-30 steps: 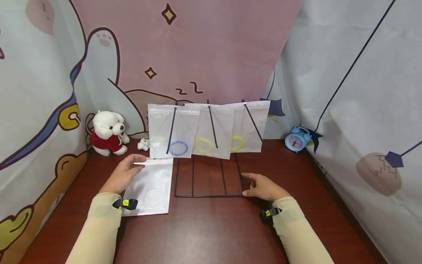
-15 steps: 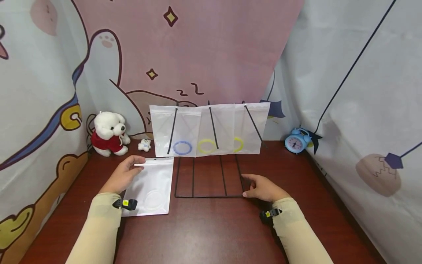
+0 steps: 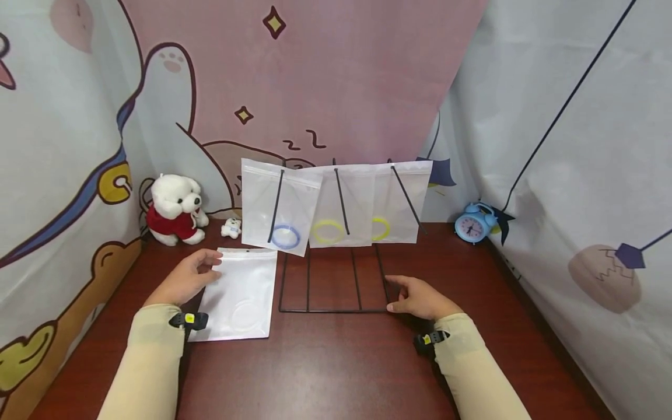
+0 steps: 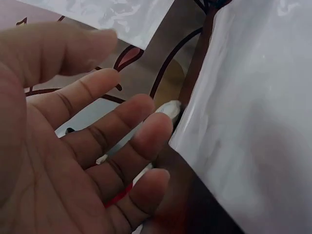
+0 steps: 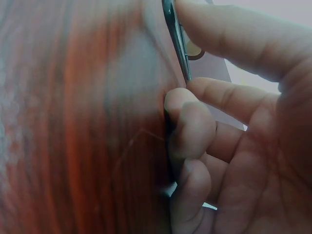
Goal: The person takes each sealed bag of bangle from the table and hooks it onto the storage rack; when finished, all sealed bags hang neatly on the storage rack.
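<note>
A white zip bag, showing a faint ring outline, lies on the table at left. My left hand hovers by its upper left edge; in the left wrist view its loosely bent fingers hold nothing and stand apart from the bag. A black wire rack stands at centre. From its prongs hang a bag with a blue ring, a middle bag with a yellow ring and a right bag with a yellow ring. My right hand grips the rack's front right corner with thumb and forefinger.
A white plush bear in red and a small white figurine sit at the back left. A blue alarm clock stands at the back right. Printed cloth encloses the brown table.
My left hand has shifted slightly left, away from the lying bag's top edge. The hanging bag with the blue ring has swung and now tilts. My right hand stays at the rack.
</note>
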A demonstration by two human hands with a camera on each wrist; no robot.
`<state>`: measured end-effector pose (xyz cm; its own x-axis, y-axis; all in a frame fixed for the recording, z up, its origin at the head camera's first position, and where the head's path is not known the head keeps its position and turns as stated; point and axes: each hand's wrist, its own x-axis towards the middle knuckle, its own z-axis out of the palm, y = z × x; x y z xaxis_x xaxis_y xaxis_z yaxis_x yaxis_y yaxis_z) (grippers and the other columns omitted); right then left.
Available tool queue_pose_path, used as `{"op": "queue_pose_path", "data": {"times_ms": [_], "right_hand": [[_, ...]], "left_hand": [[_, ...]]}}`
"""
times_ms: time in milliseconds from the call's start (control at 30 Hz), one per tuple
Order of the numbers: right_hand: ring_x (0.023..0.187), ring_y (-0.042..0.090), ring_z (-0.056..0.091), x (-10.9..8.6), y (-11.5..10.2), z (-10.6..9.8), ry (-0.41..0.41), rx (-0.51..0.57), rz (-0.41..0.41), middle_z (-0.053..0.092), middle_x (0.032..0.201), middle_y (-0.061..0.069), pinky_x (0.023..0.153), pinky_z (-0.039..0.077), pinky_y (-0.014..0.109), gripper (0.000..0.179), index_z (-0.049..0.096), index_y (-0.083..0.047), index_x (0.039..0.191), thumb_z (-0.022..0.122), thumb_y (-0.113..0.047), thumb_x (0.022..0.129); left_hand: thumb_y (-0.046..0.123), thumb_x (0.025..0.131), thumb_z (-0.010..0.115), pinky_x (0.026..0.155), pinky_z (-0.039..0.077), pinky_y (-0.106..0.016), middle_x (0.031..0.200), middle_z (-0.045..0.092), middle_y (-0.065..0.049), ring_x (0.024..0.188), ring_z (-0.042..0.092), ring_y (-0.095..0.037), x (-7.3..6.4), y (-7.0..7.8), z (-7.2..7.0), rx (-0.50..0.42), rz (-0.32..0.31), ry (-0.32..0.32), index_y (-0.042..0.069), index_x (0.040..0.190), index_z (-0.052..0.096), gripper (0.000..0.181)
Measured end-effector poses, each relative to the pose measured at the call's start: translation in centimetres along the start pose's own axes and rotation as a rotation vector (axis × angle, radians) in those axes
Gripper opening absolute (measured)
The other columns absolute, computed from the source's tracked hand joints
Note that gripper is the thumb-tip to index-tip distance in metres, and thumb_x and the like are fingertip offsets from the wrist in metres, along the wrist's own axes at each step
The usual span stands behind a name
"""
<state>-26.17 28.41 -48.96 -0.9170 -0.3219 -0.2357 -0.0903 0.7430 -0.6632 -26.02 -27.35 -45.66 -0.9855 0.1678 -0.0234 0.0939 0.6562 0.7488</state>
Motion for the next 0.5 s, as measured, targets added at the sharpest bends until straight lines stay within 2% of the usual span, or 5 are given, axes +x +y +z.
{"op": "queue_pose_path", "data": {"times_ms": [233,500], "right_hand": [[0.066,0.016,0.054,-0.2,-0.1,0.0,0.006,0.009,0.009,0.059,0.073,0.003,0.059,0.044,0.031,0.078,0.049,-0.013,0.158,0.086,-0.023,0.090],[0.064,0.015,0.052,-0.4,-0.3,-0.1,-0.009,0.020,0.000,0.057,0.070,0.001,0.057,0.043,0.030,0.079,0.047,-0.011,0.159,0.085,-0.024,0.091]], "left_hand": [[0.023,0.100,0.072,0.104,0.052,-0.059,0.141,0.056,-0.030,0.124,0.056,-0.044,0.0,-0.4,-0.1,0.022,-0.091,-0.054,-0.002,0.148,0.048,0.059],[0.027,0.095,0.078,0.110,0.044,-0.069,0.147,0.047,-0.034,0.131,0.051,-0.051,0.4,-1.7,0.3,0.086,-0.130,-0.062,-0.003,0.151,0.043,0.073]]}}
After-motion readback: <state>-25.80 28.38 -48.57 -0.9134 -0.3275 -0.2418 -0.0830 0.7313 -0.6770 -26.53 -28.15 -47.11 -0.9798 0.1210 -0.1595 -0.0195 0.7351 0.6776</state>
